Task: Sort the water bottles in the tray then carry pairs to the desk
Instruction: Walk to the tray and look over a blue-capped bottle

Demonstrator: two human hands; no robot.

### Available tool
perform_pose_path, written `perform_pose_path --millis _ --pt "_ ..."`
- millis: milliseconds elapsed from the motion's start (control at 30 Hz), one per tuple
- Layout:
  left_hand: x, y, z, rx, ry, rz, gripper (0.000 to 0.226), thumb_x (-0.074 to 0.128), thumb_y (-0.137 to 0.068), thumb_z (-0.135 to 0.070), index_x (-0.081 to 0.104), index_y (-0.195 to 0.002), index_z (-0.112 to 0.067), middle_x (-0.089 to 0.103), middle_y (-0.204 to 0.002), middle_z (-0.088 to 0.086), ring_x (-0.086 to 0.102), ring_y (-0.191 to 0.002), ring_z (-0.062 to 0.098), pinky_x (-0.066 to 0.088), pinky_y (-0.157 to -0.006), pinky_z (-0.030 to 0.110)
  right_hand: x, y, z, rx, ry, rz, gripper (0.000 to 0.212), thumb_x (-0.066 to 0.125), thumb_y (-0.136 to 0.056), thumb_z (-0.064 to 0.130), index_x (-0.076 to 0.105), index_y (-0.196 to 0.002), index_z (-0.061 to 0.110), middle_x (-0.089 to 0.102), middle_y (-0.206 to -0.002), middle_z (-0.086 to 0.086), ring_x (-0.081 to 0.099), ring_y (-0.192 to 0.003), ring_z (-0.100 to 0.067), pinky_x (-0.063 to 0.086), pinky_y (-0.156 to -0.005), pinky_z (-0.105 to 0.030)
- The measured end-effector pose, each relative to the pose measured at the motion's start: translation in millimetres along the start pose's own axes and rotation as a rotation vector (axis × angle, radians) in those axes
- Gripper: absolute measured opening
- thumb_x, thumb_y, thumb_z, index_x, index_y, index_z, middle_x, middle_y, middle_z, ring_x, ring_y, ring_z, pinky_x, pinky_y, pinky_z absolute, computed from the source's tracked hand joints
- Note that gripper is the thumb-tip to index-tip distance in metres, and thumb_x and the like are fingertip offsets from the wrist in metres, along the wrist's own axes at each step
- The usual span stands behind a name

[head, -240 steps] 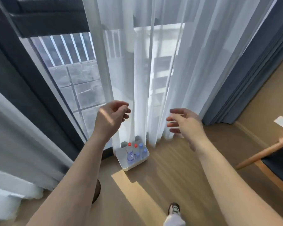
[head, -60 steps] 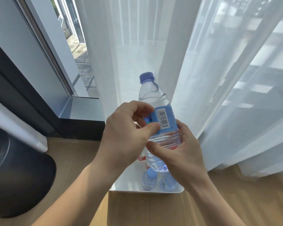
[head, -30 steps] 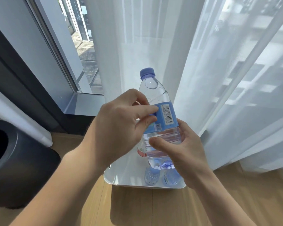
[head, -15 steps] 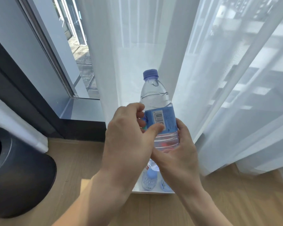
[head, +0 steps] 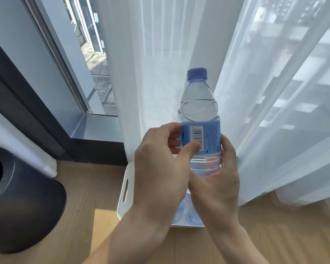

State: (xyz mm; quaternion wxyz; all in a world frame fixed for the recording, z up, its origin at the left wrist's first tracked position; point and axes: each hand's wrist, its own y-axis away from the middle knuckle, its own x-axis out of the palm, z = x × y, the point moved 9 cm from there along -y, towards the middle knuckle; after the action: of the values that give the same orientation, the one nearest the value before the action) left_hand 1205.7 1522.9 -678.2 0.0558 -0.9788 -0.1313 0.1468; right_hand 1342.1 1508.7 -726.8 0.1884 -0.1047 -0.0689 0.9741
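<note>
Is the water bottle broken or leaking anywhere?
Nothing stands out. The blue-capped bottle is upright, cap on, held by the left hand and right hand above the white tray. No spill shows on the wooden floor. The bottles still in the tray are mostly hidden.

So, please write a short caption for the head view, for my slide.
Both hands, left hand and right hand, hold a blue-capped water bottle upright above the white tray by the curtain.

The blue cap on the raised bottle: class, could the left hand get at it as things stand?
Probably yes. The blue cap stands bare above both hands, but the left hand grips the water bottle at its label and must let go first; the right hand holds lower.
</note>
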Motion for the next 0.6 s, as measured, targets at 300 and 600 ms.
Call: perform_pose_path --millis 300,600 --pt "0.3 -3.0 -5.5 0.051 -0.197 0.04 0.03 0.072 -0.077 -0.03 0.062 -0.105 -0.028 0.063 -0.095 -0.008 0.063 -0.082 0.006 0.055 -0.077 0.028 4.6 -0.6 -1.0 0.083 -0.113 0.068 0.064 0.082 -0.059 0.014 0.049 -0.106 0.044 0.067 -0.1 0.013 0.065 -0.085 0.004 0.044 -0.064 -0.001" --pt "-1.7 -2.0 -22.8 0.317 -0.403 -0.021 0.014 0.067 -0.074 -0.02 0.071 -0.087 -0.014 0.072 -0.077 0.0 0.067 -0.064 0.017 0.054 -0.062 0.028 3.5 -0.9 0.7 0.095 -0.128 0.047 0.067 0.082 -0.062 0.012 0.051 -0.116 0.034 0.068 -0.1 0.014 0.066 -0.087 0.001 0.046 -0.066 -0.003"
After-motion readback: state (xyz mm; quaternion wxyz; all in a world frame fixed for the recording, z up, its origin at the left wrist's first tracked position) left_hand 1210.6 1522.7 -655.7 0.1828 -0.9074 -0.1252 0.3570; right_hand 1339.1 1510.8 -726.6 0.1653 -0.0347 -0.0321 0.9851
